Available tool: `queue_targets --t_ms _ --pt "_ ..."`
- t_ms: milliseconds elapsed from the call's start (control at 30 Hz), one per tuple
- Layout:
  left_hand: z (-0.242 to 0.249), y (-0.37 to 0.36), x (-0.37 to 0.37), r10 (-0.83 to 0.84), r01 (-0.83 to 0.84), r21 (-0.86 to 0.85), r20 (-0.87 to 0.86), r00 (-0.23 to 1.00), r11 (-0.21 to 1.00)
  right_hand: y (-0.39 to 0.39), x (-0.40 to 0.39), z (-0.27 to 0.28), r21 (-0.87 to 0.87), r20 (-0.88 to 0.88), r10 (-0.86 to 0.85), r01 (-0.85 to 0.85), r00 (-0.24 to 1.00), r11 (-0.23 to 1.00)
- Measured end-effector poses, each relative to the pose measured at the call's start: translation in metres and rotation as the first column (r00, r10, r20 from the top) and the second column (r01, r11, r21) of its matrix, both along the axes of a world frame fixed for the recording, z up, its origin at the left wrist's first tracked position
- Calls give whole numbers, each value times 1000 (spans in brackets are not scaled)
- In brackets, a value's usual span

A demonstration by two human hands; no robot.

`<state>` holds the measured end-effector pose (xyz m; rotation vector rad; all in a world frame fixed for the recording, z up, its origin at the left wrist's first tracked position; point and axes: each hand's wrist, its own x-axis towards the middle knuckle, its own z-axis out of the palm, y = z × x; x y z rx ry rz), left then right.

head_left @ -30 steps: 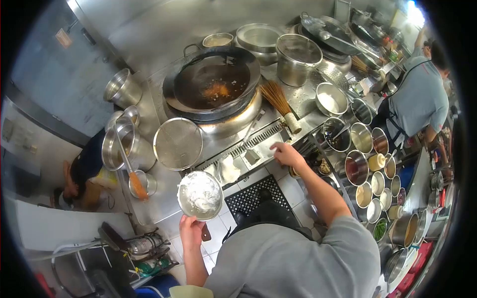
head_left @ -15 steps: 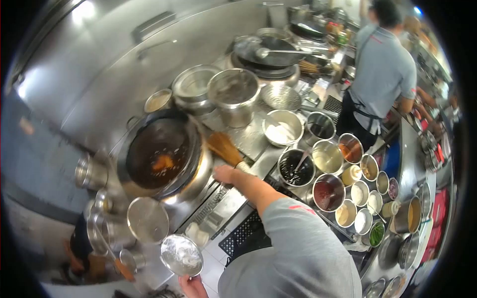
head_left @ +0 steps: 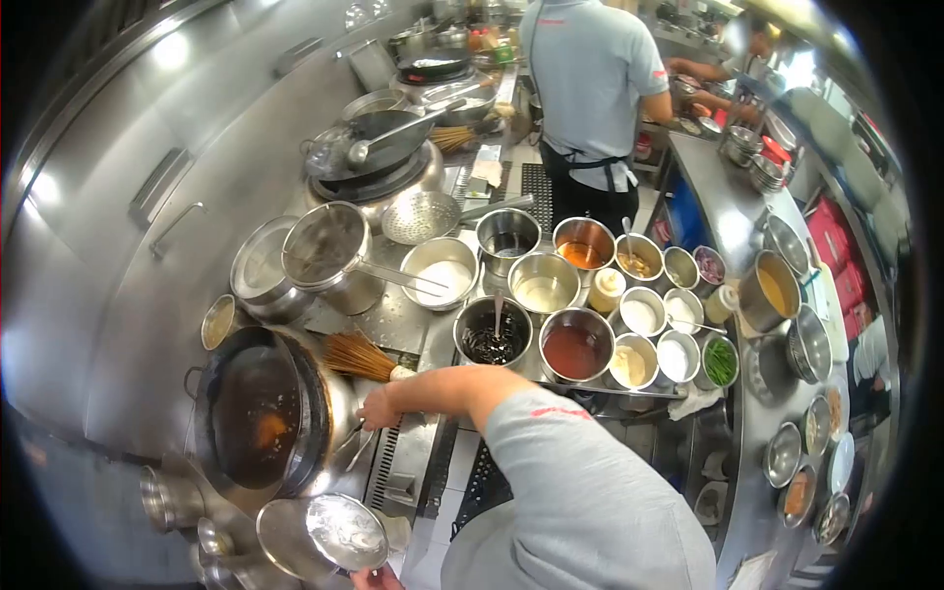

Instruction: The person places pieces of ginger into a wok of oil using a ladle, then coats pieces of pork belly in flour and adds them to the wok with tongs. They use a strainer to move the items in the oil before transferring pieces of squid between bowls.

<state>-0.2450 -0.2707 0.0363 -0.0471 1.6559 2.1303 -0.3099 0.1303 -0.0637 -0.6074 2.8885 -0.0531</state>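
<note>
My left hand (head_left: 377, 578) grips the rim of a shiny metal bowl (head_left: 346, 531) with a whitish coating inside. The bowl overlaps a round metal vessel (head_left: 280, 541) beside the stove. My right hand (head_left: 378, 407) is closed at the stove's front edge, right of the wok (head_left: 231, 413); a thin metal rod shows just below its fingers, and I cannot tell what it grips. Dark liquid with an orange-brown clump fills the wok's bottom. Just above this hand lies a bamboo wok brush (head_left: 362, 356).
Pots of sauces and seasonings, including dark sauce (head_left: 492, 344), red sauce (head_left: 576, 352) and chopped greens (head_left: 720, 362), stand to the right. A perforated strainer (head_left: 421, 217) and a second wok (head_left: 383, 147) lie farther back. A co-worker (head_left: 590, 88) stands in the aisle.
The view has swung to the right, so the stove and co-worker appear farther left. The bowl in my left hand now overlaps the round vessel. My right hand stays by the stove's front edge.
</note>
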Motion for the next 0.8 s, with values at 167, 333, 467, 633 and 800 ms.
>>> queue_targets --t_ms 167,333,467,633,800 --pt "-93 -53 -52 -258 16 -541 -374 891 841 -39 65 75 -140 -26 -95 90 995 986" --pt "-54 -28 -46 -45 40 -148 -35 998 988 -61 126 56 -423 -71 -398 334 915 843" --pt "-29 -10 -42 31 -97 304 216 976 948 -82 162 57 -478 449 -718 822 532 310" --pt "-2 -9 -40 40 -77 285 132 990 956 -85 166 85 -734 181 -869 651 460 192" --pt "5 -17 -31 52 -63 294 44 998 954 -94 153 195 -729 34 -595 427 803 535"
